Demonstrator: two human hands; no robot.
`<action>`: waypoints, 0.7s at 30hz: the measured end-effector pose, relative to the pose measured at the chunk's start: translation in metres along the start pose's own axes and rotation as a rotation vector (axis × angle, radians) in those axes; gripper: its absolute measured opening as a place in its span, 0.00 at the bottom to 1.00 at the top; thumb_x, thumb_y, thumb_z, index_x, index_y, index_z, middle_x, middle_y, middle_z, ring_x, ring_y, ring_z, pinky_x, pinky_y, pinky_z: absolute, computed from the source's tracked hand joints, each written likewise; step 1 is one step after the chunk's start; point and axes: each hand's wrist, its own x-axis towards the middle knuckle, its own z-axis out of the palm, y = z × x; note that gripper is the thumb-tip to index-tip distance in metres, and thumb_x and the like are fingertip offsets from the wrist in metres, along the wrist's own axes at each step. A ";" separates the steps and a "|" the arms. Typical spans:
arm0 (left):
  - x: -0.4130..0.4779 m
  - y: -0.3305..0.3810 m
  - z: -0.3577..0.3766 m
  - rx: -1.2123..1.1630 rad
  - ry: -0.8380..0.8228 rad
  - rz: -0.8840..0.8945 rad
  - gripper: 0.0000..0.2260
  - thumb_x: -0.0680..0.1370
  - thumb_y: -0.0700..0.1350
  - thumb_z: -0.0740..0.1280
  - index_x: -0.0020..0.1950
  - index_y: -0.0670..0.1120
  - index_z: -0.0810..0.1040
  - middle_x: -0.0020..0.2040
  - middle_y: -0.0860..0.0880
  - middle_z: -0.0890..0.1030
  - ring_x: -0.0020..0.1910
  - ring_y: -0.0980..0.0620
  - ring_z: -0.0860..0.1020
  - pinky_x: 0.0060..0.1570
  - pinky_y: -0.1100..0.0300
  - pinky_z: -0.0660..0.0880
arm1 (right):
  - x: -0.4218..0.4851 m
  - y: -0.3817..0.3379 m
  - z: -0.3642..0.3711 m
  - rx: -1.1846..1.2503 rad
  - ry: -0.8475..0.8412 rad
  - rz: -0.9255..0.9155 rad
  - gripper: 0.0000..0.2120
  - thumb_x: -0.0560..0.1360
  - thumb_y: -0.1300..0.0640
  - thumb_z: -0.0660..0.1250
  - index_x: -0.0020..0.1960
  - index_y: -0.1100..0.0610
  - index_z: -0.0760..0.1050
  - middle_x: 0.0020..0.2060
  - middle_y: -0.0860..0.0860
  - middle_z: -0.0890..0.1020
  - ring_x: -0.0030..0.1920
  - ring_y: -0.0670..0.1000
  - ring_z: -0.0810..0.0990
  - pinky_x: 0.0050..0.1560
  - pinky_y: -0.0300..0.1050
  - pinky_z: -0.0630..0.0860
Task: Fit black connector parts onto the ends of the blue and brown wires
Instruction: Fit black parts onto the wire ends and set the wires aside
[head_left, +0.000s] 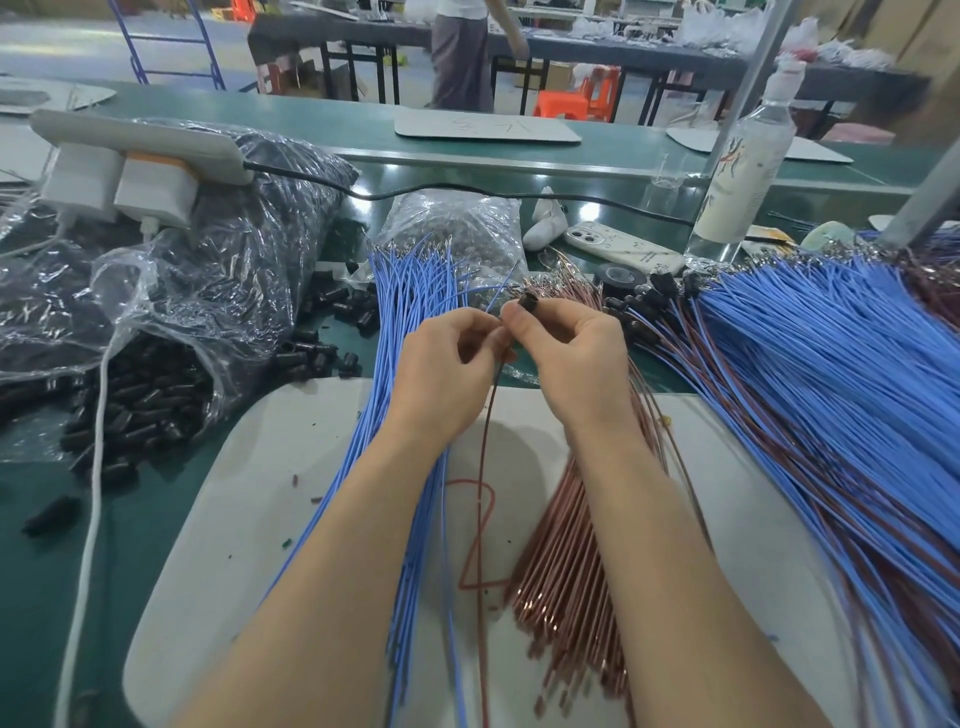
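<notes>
Fitting a black connector to a single brown wire appears to be the step in hand. The left hand (447, 364) pinches the upper end of the brown wire (483, 467) between thumb and fingertips, and the wire hangs down from it over the grey mat (249, 493). The right hand (571, 358) grips the black connector (531, 302) at its fingertips, raised just beside the wire's end. Whether the tip has entered the connector cannot be told, since the fingers cover the joint. The next move probably calls for lining the tip up with the connector's opening and pushing it straight in, pinching close to the end so the thin wire does not buckle. Surroundings, large to small: the green surface (31, 571); a finished pile (831, 389) of blue and brown wires fanned out at right, with black parts at its far ends; a big clear bag (171, 291) of black connectors at left, with loose connectors (311, 353) spilled beside it; a blue bundle (410, 322) passing under the left forearm; a brown bundle (566, 545) under the right forearm; a smaller bag (457, 228) beyond the hands; a power strip (140, 140) on the big bag; a bottle (748, 156), a phone (623, 247) and a tape roll (621, 278) farther right. Stray blue wire ends rise close to the fingertips and could snag the work.
</notes>
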 end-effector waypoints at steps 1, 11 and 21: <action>0.000 0.000 0.000 0.002 -0.004 -0.001 0.05 0.78 0.42 0.66 0.47 0.45 0.81 0.40 0.51 0.84 0.42 0.56 0.82 0.44 0.66 0.75 | 0.000 0.000 0.000 0.007 0.008 -0.003 0.06 0.73 0.57 0.72 0.38 0.48 0.80 0.30 0.42 0.83 0.33 0.39 0.80 0.36 0.31 0.74; -0.002 -0.002 0.001 -0.056 -0.031 -0.034 0.05 0.78 0.39 0.65 0.50 0.42 0.81 0.44 0.48 0.84 0.46 0.53 0.82 0.52 0.58 0.77 | 0.002 0.003 -0.003 -0.027 -0.055 0.014 0.08 0.74 0.57 0.71 0.38 0.48 0.80 0.31 0.42 0.83 0.34 0.40 0.80 0.39 0.33 0.76; -0.002 0.004 -0.003 -0.218 -0.098 -0.110 0.07 0.78 0.39 0.66 0.53 0.38 0.79 0.48 0.40 0.83 0.51 0.44 0.81 0.56 0.52 0.77 | 0.001 0.001 -0.003 0.233 -0.150 0.180 0.04 0.74 0.58 0.70 0.42 0.55 0.83 0.38 0.56 0.84 0.43 0.55 0.83 0.52 0.49 0.80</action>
